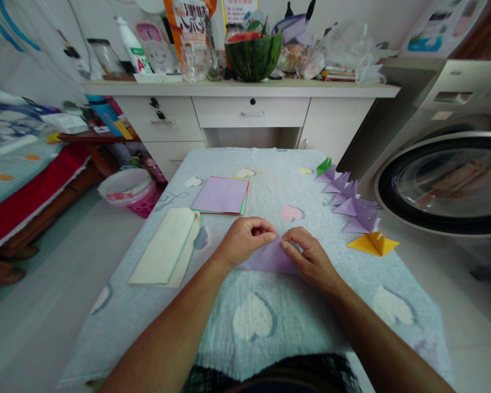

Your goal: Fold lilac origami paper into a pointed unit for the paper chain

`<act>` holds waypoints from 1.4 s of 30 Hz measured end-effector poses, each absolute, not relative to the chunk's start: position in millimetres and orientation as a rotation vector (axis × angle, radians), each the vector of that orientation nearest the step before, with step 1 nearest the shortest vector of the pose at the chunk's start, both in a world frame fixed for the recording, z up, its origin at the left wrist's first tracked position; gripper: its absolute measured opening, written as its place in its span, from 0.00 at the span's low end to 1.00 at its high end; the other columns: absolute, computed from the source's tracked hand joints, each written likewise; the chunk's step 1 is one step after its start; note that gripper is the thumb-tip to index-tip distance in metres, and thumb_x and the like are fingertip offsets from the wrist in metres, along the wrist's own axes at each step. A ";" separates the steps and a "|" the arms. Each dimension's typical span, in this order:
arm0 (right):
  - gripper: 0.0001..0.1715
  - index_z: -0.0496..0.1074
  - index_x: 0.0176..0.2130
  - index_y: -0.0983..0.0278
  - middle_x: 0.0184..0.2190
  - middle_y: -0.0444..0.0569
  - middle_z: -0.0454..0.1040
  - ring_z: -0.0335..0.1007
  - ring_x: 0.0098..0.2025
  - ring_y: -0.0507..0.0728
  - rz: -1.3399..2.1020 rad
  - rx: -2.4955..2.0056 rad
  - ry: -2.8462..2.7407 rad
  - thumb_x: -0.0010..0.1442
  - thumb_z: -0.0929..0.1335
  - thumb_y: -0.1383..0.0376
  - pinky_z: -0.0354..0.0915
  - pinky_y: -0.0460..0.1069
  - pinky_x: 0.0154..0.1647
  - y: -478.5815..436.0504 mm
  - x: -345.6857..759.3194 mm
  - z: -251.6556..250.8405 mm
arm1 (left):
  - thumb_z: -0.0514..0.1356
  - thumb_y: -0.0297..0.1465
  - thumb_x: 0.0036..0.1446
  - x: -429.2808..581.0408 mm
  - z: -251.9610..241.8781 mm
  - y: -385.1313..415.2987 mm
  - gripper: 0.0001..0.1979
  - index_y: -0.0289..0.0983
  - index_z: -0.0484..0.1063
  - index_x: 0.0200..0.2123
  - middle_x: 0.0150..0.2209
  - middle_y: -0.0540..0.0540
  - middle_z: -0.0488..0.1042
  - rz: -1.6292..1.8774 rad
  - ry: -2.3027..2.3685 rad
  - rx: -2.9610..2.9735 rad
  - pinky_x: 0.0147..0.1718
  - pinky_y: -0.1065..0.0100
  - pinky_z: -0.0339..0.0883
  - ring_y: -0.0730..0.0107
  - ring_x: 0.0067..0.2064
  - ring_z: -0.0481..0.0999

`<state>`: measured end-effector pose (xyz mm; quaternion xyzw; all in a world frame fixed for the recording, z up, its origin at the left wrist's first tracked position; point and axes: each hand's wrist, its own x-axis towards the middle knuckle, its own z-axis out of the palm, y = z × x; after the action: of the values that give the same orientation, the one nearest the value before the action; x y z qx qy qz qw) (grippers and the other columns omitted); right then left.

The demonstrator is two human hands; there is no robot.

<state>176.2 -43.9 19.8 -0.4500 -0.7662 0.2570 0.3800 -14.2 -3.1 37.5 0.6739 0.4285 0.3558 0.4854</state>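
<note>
A sheet of purple paper [269, 258], folded into a triangle, lies on the cloth-covered table in front of me. At its upper tip, my left hand [249, 237] pinches the paper between thumb and forefinger. Just beside it, my right hand [306, 251] grips the paper's right slope with thumb and fingers closed. Ahead and to the left rests a stack of square coloured paper [221, 195], a purple sheet on top. A row of folded purple paper pieces [355, 207] runs along the right side, with a green one [324, 166] at the far end and a yellow one [374, 244] nearest me.
A pale folded paper bag or cloth [163, 248] lies left of my hands. Behind the table stands a white cabinet [225, 109] bearing a cut watermelon [253, 57], jars and bags. A washing machine [450, 180] is at right, a pink bin [131, 191] at left.
</note>
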 end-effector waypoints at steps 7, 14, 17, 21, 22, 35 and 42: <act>0.09 0.68 0.33 0.61 0.31 0.45 0.70 0.65 0.38 0.56 0.645 -1.160 -1.972 0.66 0.63 0.63 0.58 0.53 0.45 -45.6 175.7 21.8 | 0.63 0.33 0.50 -13.0 38.8 -4.1 0.08 0.34 0.77 0.28 0.24 0.51 0.72 0.884 1.024 1.643 0.28 0.71 0.58 0.75 0.27 0.66; 0.09 0.68 0.33 0.62 0.31 0.45 0.71 0.66 0.38 0.56 0.640 -1.213 -1.988 0.65 0.63 0.63 0.58 0.53 0.46 -44.4 174.7 20.8 | 0.63 0.32 0.50 -13.3 35.1 -1.1 0.06 0.34 0.75 0.27 0.25 0.51 0.72 0.913 1.022 1.608 0.31 0.71 0.60 0.74 0.28 0.67; 0.09 0.69 0.32 0.62 0.30 0.45 0.72 0.66 0.38 0.56 0.642 -1.245 -1.997 0.64 0.64 0.63 0.58 0.53 0.45 -44.2 175.6 19.7 | 0.63 0.33 0.49 -15.1 30.4 3.2 0.07 0.35 0.75 0.27 0.25 0.51 0.72 0.921 1.048 1.571 0.31 0.71 0.60 0.74 0.29 0.68; 0.08 0.69 0.33 0.62 0.31 0.46 0.73 0.67 0.38 0.56 0.630 -1.301 -2.019 0.64 0.64 0.64 0.57 0.54 0.45 -43.8 176.8 17.9 | 0.64 0.34 0.48 -16.3 24.5 7.8 0.08 0.34 0.75 0.26 0.25 0.51 0.72 0.899 1.087 1.506 0.31 0.71 0.59 0.73 0.29 0.68; 0.08 0.69 0.33 0.62 0.31 0.46 0.73 0.67 0.38 0.56 0.629 -1.314 -2.025 0.64 0.64 0.64 0.57 0.54 0.45 -43.5 177.0 17.4 | 0.64 0.34 0.47 -16.1 23.5 8.4 0.08 0.34 0.75 0.26 0.25 0.51 0.72 0.895 1.091 1.499 0.30 0.71 0.59 0.74 0.28 0.68; 0.09 0.69 0.32 0.62 0.30 0.46 0.73 0.67 0.37 0.57 0.559 -1.420 -2.050 0.63 0.63 0.64 0.57 0.54 0.44 -41.1 175.7 13.5 | 0.63 0.34 0.49 -12.2 18.1 14.2 0.08 0.34 0.75 0.28 0.26 0.51 0.73 0.892 1.122 1.586 0.31 0.71 0.62 0.72 0.29 0.70; 0.10 0.72 0.43 0.61 0.44 0.52 0.75 0.63 0.49 0.63 0.065 -1.476 -2.046 0.60 0.65 0.68 0.48 0.61 0.54 -47.8 169.5 11.7 | 0.61 0.32 0.51 -6.3 2.2 27.9 0.06 0.35 0.76 0.28 0.25 0.50 0.75 0.881 1.201 1.784 0.31 0.71 0.63 0.71 0.30 0.72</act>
<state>169.5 -47.8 11.7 -0.5571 -0.7724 0.0245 0.3041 -6.3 27.9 2.2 0.7045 0.4741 0.3477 0.3975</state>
